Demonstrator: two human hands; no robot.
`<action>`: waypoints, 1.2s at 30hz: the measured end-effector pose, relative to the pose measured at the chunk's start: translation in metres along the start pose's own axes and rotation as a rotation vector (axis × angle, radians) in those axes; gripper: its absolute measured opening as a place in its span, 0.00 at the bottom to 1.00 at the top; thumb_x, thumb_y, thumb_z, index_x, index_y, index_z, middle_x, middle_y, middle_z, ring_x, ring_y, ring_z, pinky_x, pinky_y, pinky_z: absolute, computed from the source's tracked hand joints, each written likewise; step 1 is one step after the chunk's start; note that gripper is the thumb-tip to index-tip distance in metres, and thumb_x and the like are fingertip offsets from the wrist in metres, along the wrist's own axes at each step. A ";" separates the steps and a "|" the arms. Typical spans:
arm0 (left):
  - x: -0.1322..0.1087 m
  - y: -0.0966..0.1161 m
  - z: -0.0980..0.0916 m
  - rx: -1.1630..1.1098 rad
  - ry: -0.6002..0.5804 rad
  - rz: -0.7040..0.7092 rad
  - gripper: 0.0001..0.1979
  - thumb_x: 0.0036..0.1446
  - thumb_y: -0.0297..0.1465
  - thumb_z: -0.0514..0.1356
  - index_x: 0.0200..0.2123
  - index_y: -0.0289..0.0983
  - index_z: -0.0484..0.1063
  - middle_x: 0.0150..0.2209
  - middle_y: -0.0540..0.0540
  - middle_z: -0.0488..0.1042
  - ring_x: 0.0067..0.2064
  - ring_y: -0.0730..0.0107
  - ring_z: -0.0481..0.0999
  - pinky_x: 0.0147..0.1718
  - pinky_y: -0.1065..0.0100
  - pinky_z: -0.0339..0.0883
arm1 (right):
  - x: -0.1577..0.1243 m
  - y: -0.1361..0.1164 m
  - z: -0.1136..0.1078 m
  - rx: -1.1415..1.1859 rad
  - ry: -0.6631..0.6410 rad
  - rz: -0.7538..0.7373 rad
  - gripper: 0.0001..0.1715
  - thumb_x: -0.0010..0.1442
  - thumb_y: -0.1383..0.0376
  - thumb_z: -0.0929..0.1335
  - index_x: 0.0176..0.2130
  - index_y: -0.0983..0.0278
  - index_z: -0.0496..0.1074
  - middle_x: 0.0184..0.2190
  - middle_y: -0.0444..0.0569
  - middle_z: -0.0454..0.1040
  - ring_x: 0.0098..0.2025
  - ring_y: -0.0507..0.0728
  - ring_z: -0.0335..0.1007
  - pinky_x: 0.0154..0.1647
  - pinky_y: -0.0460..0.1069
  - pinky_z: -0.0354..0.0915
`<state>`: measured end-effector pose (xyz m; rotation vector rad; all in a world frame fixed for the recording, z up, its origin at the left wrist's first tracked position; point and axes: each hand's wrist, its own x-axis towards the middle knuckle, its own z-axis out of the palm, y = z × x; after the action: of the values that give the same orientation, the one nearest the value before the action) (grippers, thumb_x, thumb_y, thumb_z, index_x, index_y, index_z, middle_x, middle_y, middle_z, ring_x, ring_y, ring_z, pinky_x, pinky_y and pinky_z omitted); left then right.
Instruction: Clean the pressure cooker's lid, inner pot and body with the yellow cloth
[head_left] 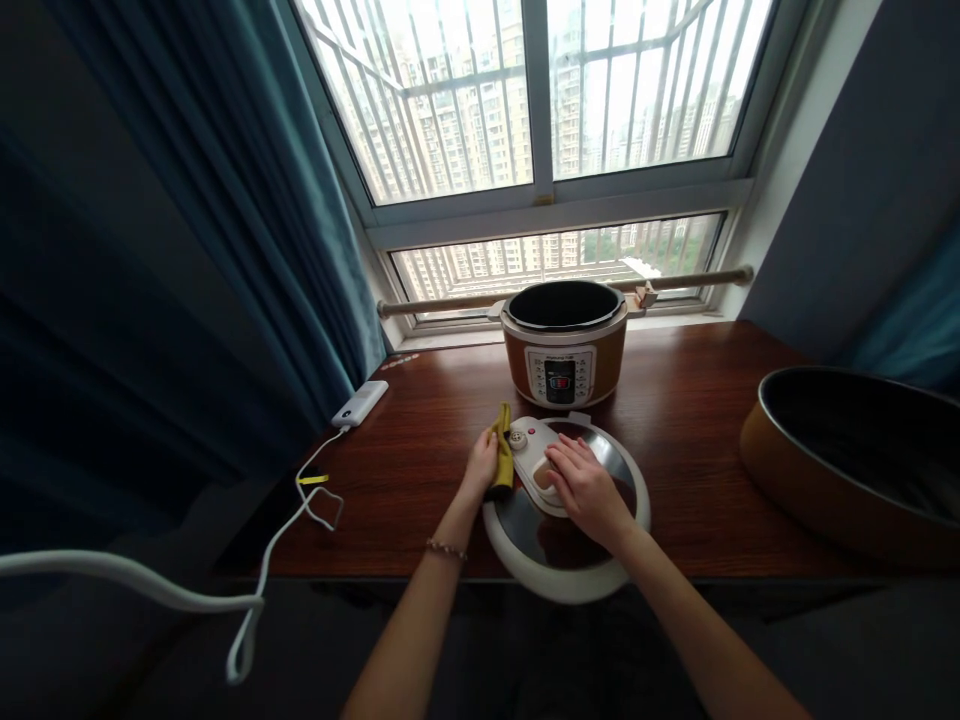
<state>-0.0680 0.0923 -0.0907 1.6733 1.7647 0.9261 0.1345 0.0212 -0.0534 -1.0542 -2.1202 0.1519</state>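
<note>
A round pressure-cooker lid [600,560] with a white rim, shiny metal top and white handle lies at the near edge of a dark wooden table [420,470]. My right hand [581,485] rests on the lid's handle, fingers curled over it. My left hand [482,462] is closed on a yellow cloth [503,455] and presses it against the lid's left side, beside the handle's valve end. Behind the lid stands the open orange cooker body [566,345] with a black inner pot and a front control panel.
A large dark pan [855,455] with an orange outside sits at the table's right. A white power bank [360,403] with a white cable [285,520] lies at the left. A teal curtain [247,220] hangs left; a barred window [540,110] is behind.
</note>
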 end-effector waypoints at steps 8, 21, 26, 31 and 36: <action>0.057 0.065 0.010 0.104 -0.465 0.201 0.15 0.55 0.33 0.53 0.41 0.34 0.74 0.41 0.44 0.77 0.40 0.65 0.75 0.41 0.66 0.67 | 0.000 -0.002 -0.001 0.009 0.009 0.025 0.18 0.62 0.65 0.58 0.50 0.66 0.66 0.50 0.54 0.69 0.59 0.60 0.56 0.60 0.60 0.52; 0.033 0.071 0.003 0.356 -0.318 0.318 0.19 0.59 0.34 0.47 0.48 0.36 0.70 0.51 0.41 0.71 0.51 0.60 0.69 0.51 0.62 0.59 | -0.008 0.022 -0.012 0.267 0.275 0.293 0.24 0.64 0.64 0.54 0.55 0.66 0.64 0.55 0.54 0.65 0.58 0.56 0.59 0.58 0.55 0.58; 0.023 0.060 0.001 0.360 -0.220 0.299 0.20 0.60 0.35 0.47 0.51 0.35 0.68 0.52 0.41 0.71 0.52 0.62 0.69 0.51 0.64 0.59 | -0.046 0.052 -0.007 0.001 0.216 0.447 0.23 0.62 0.66 0.57 0.53 0.67 0.66 0.53 0.57 0.67 0.59 0.62 0.57 0.57 0.59 0.59; 0.022 0.064 0.005 0.350 -0.257 0.322 0.18 0.58 0.36 0.49 0.46 0.36 0.72 0.45 0.42 0.75 0.46 0.61 0.72 0.45 0.64 0.62 | -0.061 0.061 0.000 -0.051 0.110 0.455 0.22 0.62 0.68 0.56 0.52 0.69 0.67 0.53 0.58 0.67 0.57 0.60 0.61 0.56 0.56 0.61; 0.030 0.091 0.015 0.292 -0.408 0.393 0.17 0.56 0.38 0.52 0.37 0.36 0.77 0.36 0.46 0.77 0.37 0.64 0.73 0.38 0.67 0.63 | -0.058 0.059 0.004 -0.077 0.108 0.483 0.24 0.62 0.68 0.55 0.53 0.72 0.65 0.54 0.59 0.66 0.58 0.61 0.59 0.57 0.57 0.60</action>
<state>-0.0019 0.1235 -0.0273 2.2622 1.3672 0.4381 0.1917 0.0181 -0.1131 -1.5702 -1.7544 0.2393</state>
